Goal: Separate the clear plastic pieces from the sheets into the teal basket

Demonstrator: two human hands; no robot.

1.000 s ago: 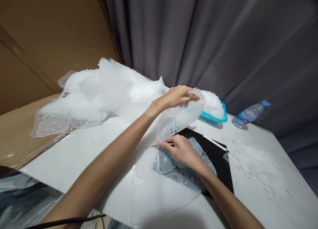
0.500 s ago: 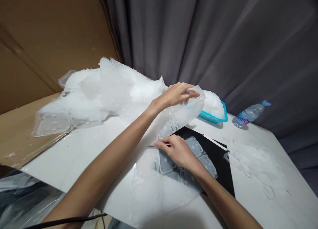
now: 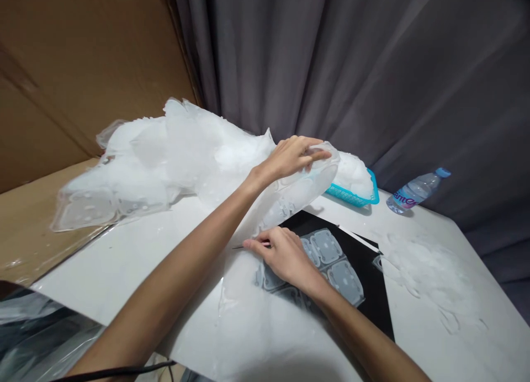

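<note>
My left hand (image 3: 296,153) is closed on the upper edge of a translucent plastic sheet (image 3: 314,180) with moulded shapes, lifting that edge so the sheet curls up from the table. Lower down, my right hand (image 3: 284,252) pinches a thin pointed tool (image 3: 237,248); its slim dark tip points left at the fold of the sheet, and its exact kind cannot be made out. Under and beside my right hand lie clear moulded panels (image 3: 345,280) on a black board (image 3: 375,293). My right hand and forearm hide part of them.
A large heap of white translucent sheets (image 3: 186,144) covers the back left. A turquoise basket (image 3: 351,196) with white pieces and a water bottle (image 3: 416,192) stand behind. Scraps (image 3: 439,280) lie on the white table (image 3: 488,271) at right. Cardboard (image 3: 83,67) rises at left; a cable (image 3: 120,368) crosses below.
My right hand has slid left with the thin pointed tool, exposing more of the moulded panels. My left hand holds the sheet's edge in nearly the same place.
</note>
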